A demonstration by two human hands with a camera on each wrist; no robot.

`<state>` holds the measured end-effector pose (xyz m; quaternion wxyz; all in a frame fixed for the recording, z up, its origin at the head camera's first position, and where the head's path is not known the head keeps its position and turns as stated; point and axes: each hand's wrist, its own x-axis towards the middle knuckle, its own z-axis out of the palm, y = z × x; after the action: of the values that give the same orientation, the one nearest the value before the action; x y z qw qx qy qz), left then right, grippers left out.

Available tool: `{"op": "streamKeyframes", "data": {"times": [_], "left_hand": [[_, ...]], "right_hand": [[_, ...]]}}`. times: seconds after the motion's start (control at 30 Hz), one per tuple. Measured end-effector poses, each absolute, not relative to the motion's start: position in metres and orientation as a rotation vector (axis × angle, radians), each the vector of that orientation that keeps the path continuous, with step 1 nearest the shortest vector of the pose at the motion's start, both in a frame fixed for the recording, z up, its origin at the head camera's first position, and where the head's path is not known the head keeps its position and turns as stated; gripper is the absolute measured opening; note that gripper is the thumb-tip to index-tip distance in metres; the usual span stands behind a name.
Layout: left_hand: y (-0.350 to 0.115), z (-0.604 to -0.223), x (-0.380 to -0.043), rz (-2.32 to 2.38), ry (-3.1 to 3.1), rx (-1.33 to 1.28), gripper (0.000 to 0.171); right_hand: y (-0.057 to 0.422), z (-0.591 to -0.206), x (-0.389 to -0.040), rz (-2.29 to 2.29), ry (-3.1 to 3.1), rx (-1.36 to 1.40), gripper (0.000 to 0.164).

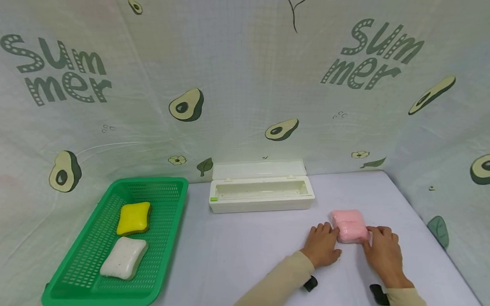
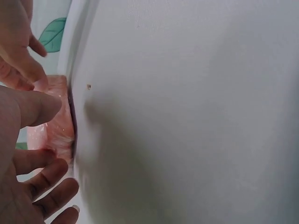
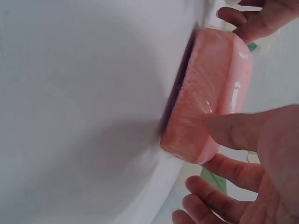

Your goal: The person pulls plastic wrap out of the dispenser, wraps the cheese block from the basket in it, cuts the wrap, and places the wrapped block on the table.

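Observation:
A pink sponge (image 1: 349,226) in clear, shiny plastic wrap lies on the table's right side. At its near right corner my right hand (image 1: 384,253) pinches it, the thumb (image 3: 233,128) on the near face and the index finger around the end. My left hand (image 1: 322,245) is at the opposite end, a fingertip against the sponge's side. Its thumb stands apart from the sponge in the head view, and its other fingers (image 2: 51,198) are spread loosely. The wrap over the sponge's near face (image 3: 201,88) looks creased.
A green basket (image 1: 173,240) at the left holds a yellow sponge (image 1: 134,217) and a white sponge (image 1: 124,257). Against the back curtain (image 1: 239,71) stands a long white box (image 1: 263,204) with its lid raised. Black straps (image 1: 379,295) show near the wrists.

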<state>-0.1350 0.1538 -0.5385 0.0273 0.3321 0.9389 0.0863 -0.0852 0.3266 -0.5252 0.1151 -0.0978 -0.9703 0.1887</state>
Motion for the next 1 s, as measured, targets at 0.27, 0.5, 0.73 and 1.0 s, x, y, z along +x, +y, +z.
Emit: {"op": "streamKeyframes", "data": {"times": [0.27, 0.5, 0.73, 1.0], "left_hand": [[0.139, -0.536, -0.135, 0.284, 2.96, 0.987, 0.056], [0.105, -0.539, -0.143, 0.457, 3.048, 0.986, 0.046], [0.049, -0.539, -0.151, 0.791, 3.085, 0.891, 0.035], [-0.017, -0.538, -0.159, 0.987, 3.212, 0.781, 0.03]], "right_hand": [[0.313, -0.514, -0.093, 0.589, -2.886, -0.287, 0.05], [0.286, -0.498, -0.105, 0.602, -2.8, -0.158, 0.044], [0.249, -0.488, -0.124, 0.683, -2.706, 0.056, 0.033], [0.223, -0.484, -0.149, 0.754, -2.689, 0.28, 0.032]]}}
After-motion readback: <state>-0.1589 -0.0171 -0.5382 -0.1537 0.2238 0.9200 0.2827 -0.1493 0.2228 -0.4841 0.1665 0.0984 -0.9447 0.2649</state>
